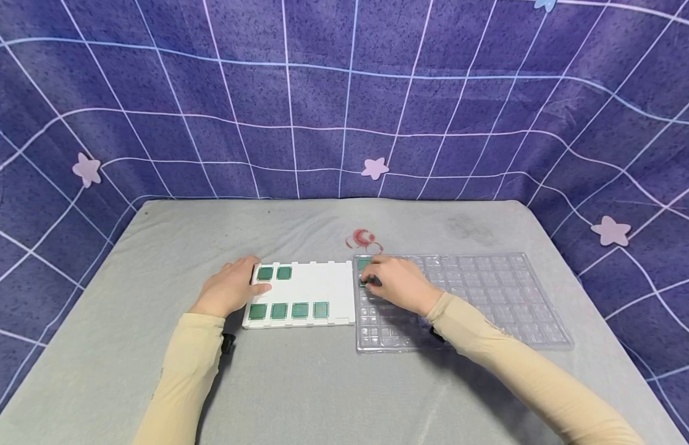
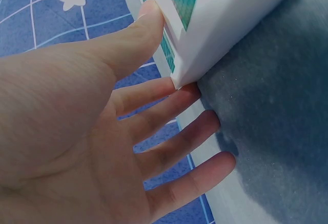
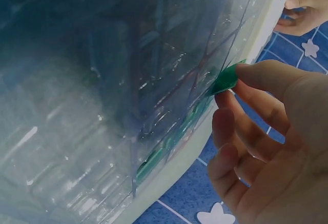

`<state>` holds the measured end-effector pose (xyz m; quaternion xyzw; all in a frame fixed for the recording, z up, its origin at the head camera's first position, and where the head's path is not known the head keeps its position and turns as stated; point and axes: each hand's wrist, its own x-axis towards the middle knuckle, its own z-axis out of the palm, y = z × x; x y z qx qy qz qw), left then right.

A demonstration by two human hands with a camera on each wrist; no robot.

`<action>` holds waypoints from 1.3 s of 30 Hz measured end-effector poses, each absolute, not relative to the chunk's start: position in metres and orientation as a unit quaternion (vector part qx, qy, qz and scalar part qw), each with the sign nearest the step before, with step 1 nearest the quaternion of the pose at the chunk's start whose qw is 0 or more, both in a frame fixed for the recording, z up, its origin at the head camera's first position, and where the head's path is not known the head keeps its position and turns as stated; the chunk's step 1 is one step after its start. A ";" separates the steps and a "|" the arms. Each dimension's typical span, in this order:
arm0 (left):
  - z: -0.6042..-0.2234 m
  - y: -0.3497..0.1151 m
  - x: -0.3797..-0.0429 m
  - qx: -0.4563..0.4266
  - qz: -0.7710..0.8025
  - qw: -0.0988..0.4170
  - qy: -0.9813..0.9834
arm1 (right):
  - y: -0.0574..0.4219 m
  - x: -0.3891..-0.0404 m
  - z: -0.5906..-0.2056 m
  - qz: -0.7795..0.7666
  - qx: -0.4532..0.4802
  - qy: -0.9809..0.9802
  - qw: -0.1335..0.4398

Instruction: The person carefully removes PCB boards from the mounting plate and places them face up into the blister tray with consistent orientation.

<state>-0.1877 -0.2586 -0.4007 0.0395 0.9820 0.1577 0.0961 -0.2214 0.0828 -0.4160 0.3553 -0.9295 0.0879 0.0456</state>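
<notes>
My left hand [image 1: 227,287] grips the left end of a white tray [image 1: 305,287], thumb on its top face and index finger at its edge. Several square green circuit boards [image 1: 300,310] lie in the tray: two along the back, a row along the front. Between thumb and index finger, my right hand [image 1: 401,282] pinches another small green circuit board [image 3: 225,79], tilted, at the left edge of a clear plastic compartment tray [image 1: 489,290]. In that tray's back left corner sits a further green board [image 1: 364,263]; the right fingers partly cover this area.
The two trays stand side by side on a grey cloth-covered table [image 1: 300,383]. Behind the trays, a red mark [image 1: 363,237] shows on the cloth. A blue gridded curtain [image 1: 322,99] with star shapes surrounds the table's back and sides.
</notes>
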 end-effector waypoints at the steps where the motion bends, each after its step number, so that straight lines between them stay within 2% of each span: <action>1: -0.401 -0.259 -0.188 0.040 0.158 0.097 0.982 | 0.083 -0.221 -0.417 0.090 0.355 -0.930 0.046; 26: -0.400 -0.258 -0.187 0.040 0.162 0.098 0.981 | 0.082 -0.222 -0.423 0.104 0.341 -0.932 0.065; 39: -0.400 -0.258 -0.187 0.041 0.159 0.095 0.982 | 0.082 -0.222 -0.424 0.108 0.330 -0.937 0.046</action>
